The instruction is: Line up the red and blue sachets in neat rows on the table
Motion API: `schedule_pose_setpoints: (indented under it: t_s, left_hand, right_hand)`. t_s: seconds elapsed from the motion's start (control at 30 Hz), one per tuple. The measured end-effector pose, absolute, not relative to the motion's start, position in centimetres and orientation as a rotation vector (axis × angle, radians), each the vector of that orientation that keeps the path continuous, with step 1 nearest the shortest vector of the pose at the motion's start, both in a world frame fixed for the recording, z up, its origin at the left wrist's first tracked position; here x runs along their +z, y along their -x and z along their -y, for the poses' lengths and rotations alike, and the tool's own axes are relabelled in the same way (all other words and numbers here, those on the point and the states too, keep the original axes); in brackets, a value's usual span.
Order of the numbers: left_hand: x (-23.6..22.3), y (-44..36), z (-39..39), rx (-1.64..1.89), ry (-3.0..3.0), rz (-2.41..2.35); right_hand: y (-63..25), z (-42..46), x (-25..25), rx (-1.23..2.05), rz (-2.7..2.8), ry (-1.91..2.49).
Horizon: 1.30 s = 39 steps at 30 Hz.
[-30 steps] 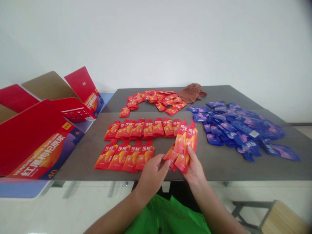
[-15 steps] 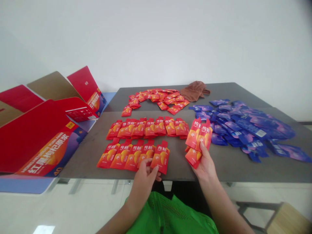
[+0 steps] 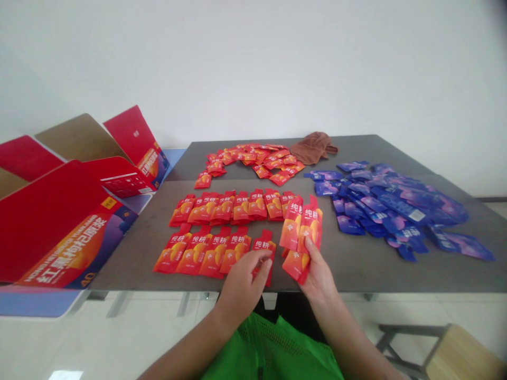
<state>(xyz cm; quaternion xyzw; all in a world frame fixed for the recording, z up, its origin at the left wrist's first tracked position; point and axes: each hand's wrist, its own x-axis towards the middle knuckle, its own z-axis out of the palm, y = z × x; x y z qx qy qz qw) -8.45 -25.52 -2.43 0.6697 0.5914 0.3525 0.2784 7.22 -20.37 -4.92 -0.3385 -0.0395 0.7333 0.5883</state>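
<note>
My left hand [image 3: 241, 285] rests at the right end of the front row of red-and-orange foil sachets [image 3: 202, 254], its fingers closed over the lower part of one red sachet [image 3: 264, 245]. That sachet lies on the table and partly overlaps its neighbour. My right hand [image 3: 320, 272] grips a fanned bunch of several red sachets [image 3: 301, 232] upright, just above the table's front edge. A second neat row of red sachets [image 3: 233, 207] lies behind the front row. Part of the held bunch is hidden by my right fingers.
A loose heap of red sachets [image 3: 253, 161] and a brown cloth [image 3: 312, 148] lie at the table's far side. A large pile of blue-purple sachets [image 3: 388, 206] covers the right. Opened red cartons [image 3: 67, 227] stand beyond the table's left edge; a wooden stool [image 3: 459, 353] sits lower right.
A further red sachet now lies at the right end of the front row under my left hand. The bunch in my right hand has moved slightly left since the previous frame.
</note>
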Motion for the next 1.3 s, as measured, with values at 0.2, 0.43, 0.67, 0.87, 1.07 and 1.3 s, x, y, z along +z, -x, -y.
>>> schedule_pose_setpoints:
  t_s: [0.2,0.43,0.67,0.87,1.07,1.3]
  left_hand:
    - [-2.8,6.4,23.7,0.919,-1.599,-1.400]
    - [-2.1,5.7,22.7,0.851,-1.687,-1.586]
    - [-1.5,5.9,24.4,0.958,-1.416,-1.559]
    - [-3.0,7.2,25.2,0.935,-1.127,-1.545]
    - [-4.1,7.3,25.9,0.656,-1.381,-1.732]
    - [-4.2,9.0,26.4,0.693,-2.218,-1.819]
  right_hand:
    - [-6.3,21.4,-4.8,1.784,0.108,0.717]
    - [-6.9,20.9,-5.0,1.754,0.079,0.709]
    - [-9.3,19.1,-4.8,1.643,0.003,0.760]
    - [-12.6,18.2,-4.7,1.411,-0.037,0.840]
    - [-12.3,18.9,-5.0,1.485,-0.016,0.877]
    - [-10.6,20.0,-5.2,1.630,0.002,0.849]
